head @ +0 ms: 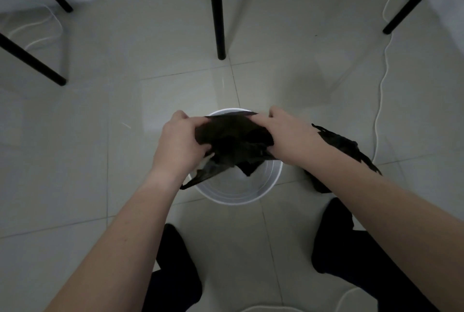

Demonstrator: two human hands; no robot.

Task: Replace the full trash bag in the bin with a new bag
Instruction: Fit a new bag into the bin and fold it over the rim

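Directly above the bin (251, 195), the left hand (177, 144) and right hand (288, 136) each gripped the new bag (233, 138) (still crumpled), which risked tearing if stretched unevenly.

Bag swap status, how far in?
Done: white bin looks bare inside; a black bag, presumably the full one, lies on the floor beside it. In hand: left hand and right hand grip the new bag over the bin. Left: fit it over the rim.

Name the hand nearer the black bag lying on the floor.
Right. Right hand is just left of the floor bag; left hand is farther left, over the bin.
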